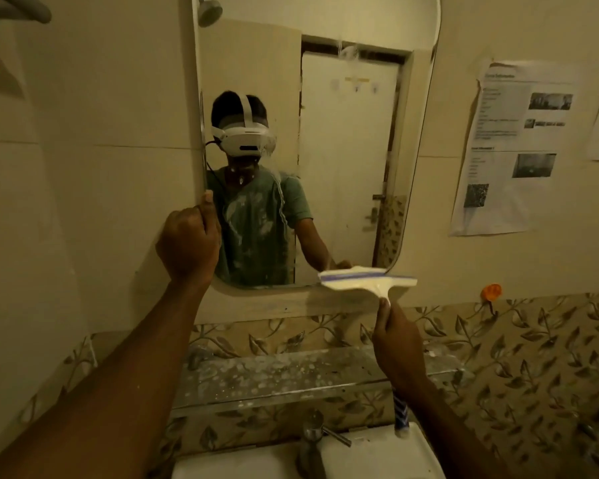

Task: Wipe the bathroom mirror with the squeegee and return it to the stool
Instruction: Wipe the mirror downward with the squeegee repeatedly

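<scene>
Two grips, left hand (187,242) clasping mirror (346,150) edge, right hand (398,344) clutching squeegee (367,281) (blade low).

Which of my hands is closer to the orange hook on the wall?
Right. The right hand, holding the squeegee, is just below-left of the orange hook; the left hand grips the mirror at its left edge.

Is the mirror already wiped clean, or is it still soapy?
Still soapy: white streaks run down the mirror, with the squeegee at its bottom edge.
</scene>
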